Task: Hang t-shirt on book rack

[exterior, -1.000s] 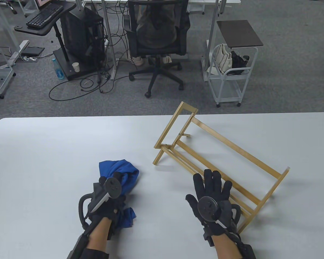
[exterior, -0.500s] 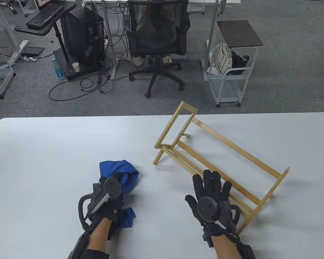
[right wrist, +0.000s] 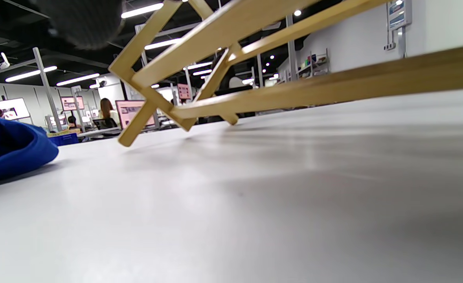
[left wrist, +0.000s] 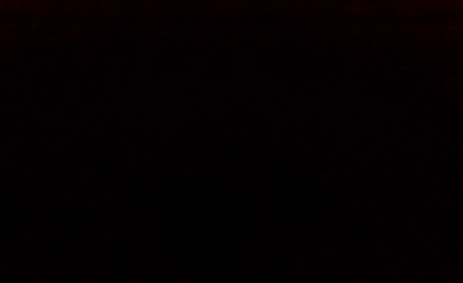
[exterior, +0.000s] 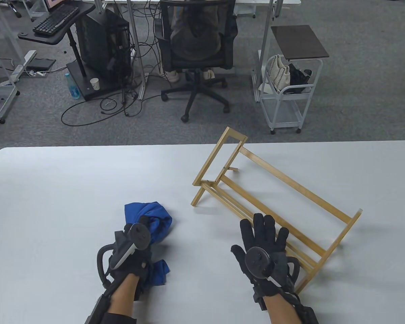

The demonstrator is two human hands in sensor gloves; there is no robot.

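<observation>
Bare counter (exterior: 71,189) lay wide across left and far-left. Open lane ran between crumpled blue t-shirt (exterior: 155,219) and book rack (exterior: 276,199). Book rack, angled from centre to near right, blocked right half; right hand (exterior: 265,249) beside its near rail.

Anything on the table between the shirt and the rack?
Nothing visible. Bare table separates the shirt, under the left hand, from the rack. The right hand lies open at the rack's near rail.
</observation>
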